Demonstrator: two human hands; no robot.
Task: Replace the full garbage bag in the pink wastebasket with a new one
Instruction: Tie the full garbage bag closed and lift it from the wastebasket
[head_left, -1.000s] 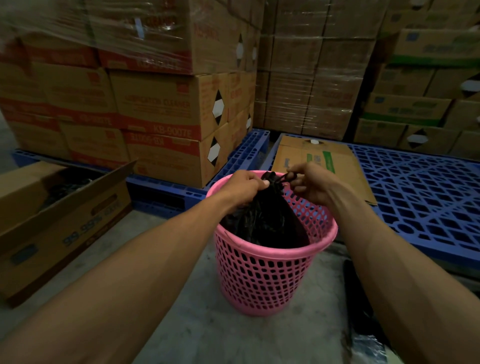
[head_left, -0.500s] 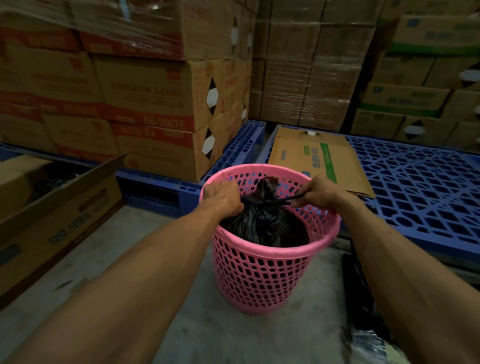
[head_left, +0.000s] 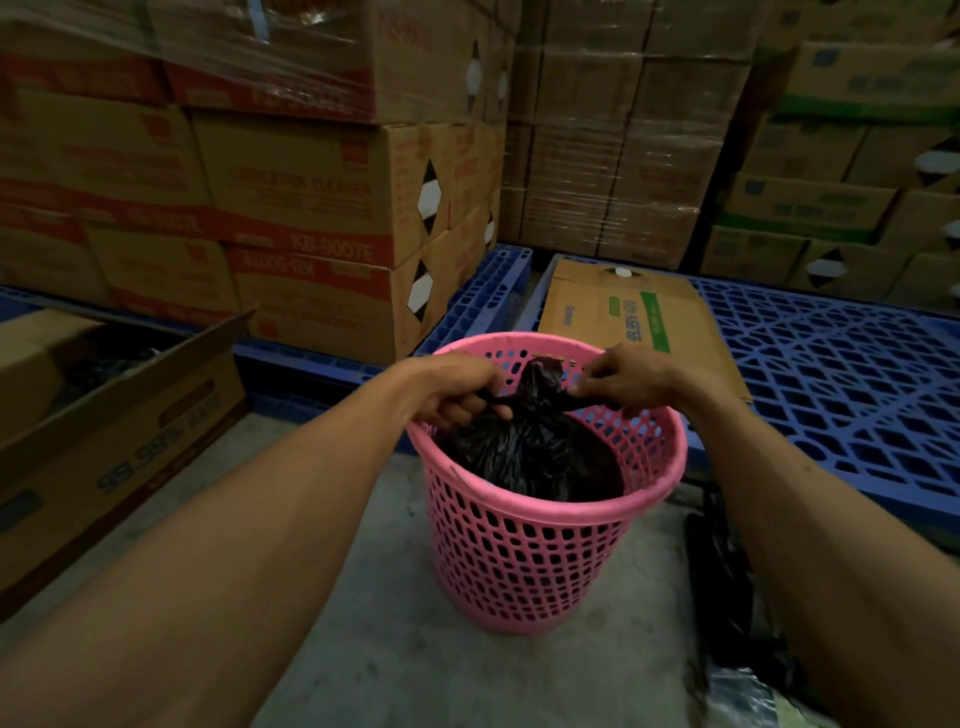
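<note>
A pink lattice wastebasket stands on the concrete floor in the middle of the view. Inside it sits a full black garbage bag with its top gathered into a knot. My left hand grips one twisted end of the bag's top at the basket's left rim. My right hand pinches the other end on the right, above the far rim. The two ends are stretched taut between my hands, and a tuft of plastic sticks up between them.
Wrapped cardboard boxes are stacked on blue plastic pallets behind and to the right. A flattened carton lies on the pallet behind the basket. An open carton sits at the left. Dark plastic lies on the floor at right.
My hands pulled apart from the bag's top, drawing its two ends sideways and tightening the knot. The hands sit a little lower over the basket than a second ago.
</note>
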